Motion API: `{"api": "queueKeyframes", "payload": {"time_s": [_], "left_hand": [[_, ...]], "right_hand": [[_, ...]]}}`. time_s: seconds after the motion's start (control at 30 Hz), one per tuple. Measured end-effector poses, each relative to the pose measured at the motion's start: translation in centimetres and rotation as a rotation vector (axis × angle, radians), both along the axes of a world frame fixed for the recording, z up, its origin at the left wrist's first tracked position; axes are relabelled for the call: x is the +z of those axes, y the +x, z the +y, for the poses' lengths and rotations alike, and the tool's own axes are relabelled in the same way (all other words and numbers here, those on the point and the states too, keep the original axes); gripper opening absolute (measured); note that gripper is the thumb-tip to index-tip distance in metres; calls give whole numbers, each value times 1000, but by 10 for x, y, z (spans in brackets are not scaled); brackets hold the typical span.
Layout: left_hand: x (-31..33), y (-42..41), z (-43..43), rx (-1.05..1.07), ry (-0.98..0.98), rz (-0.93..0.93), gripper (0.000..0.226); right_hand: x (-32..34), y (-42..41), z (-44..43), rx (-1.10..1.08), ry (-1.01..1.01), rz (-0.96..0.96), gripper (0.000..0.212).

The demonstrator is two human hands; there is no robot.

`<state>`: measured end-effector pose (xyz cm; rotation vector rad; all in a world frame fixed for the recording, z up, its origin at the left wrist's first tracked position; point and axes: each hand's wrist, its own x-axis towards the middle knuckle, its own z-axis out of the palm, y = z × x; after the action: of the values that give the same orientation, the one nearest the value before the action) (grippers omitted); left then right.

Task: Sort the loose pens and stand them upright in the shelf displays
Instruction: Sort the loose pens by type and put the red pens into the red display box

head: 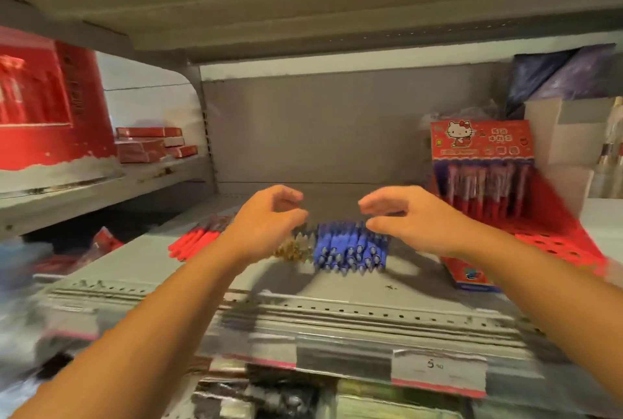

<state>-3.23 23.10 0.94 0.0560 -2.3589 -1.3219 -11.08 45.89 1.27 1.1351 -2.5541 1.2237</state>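
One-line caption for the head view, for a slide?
Left hand and right hand reach, empty, toward stacked blue pens on the shelf; red pens lie left, a red pen display stands right.

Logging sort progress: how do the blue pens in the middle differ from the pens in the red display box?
The blue pens lie flat in a bunch on the shelf; the display pens stand upright in their red display box. The blue pens are blue; the display pens are red below, paler above. Both sit on one shelf.
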Motion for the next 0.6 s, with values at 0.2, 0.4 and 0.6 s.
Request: {"api": "queueKeyframes", "payload": {"time_s": [0.2,0.4,0.6], "left_hand": [[-5,37,-75,26,-83,-51,27],[-2,42,-138,161,-153,-95,27],[-6,19,-181,217,-209,-190,23]], "right_hand": [[-10,22,-87,1,68,11,27],[-5,22,-164,2,145,8,25],[3,-1,-223,-32,248,52,27]]}}
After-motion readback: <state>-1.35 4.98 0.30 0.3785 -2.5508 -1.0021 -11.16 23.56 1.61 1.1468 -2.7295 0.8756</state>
